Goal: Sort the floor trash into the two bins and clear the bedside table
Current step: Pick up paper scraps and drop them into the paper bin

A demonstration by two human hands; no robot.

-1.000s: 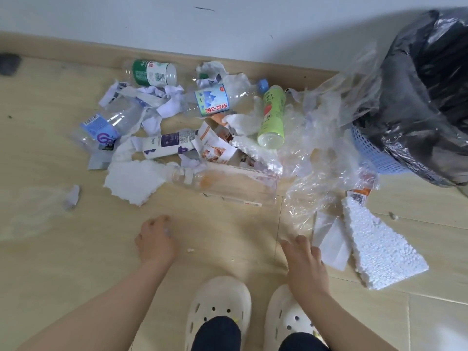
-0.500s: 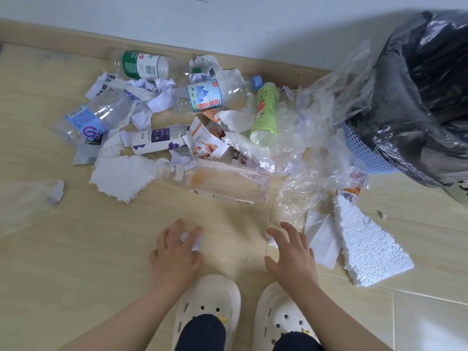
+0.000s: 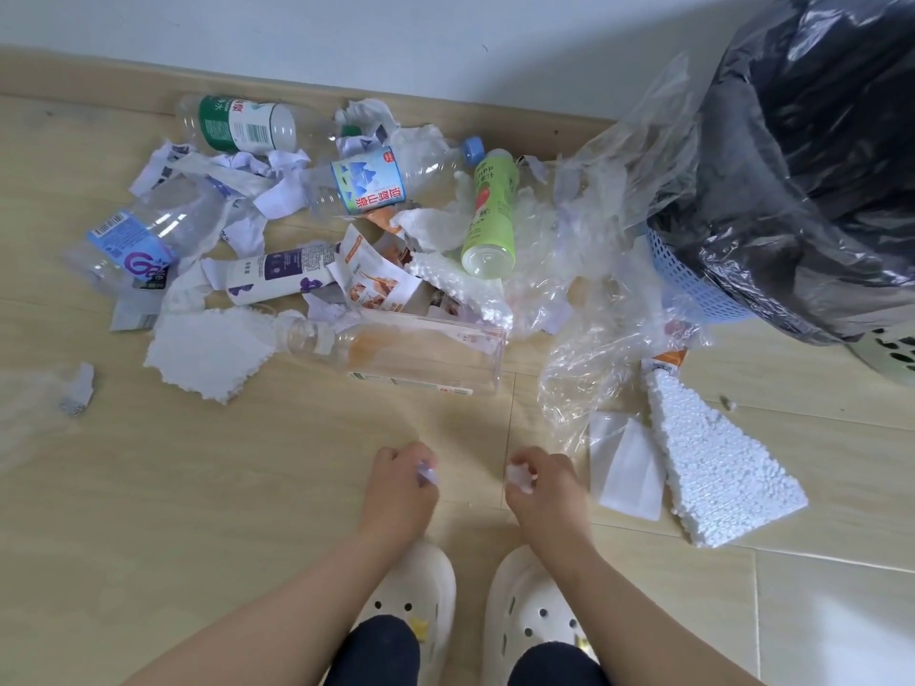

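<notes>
Head view: we are working the floor-sorting step. Our left hand is pinching a small paper scrap, fingers curled round it; our right hand is gripping a white scrap likewise. Both are sitting low, just ahead of our shoes. The litter pile is lying near the wall; the blue bin is standing to the right. Judgement: next we are needing a reach rightward over the foam block, choosing the correct bin per scrap.

Left hand is in from the left now, close beside the right hand. Both are curled instead of spread, one pinching a scrap, the other a white bit.
</notes>
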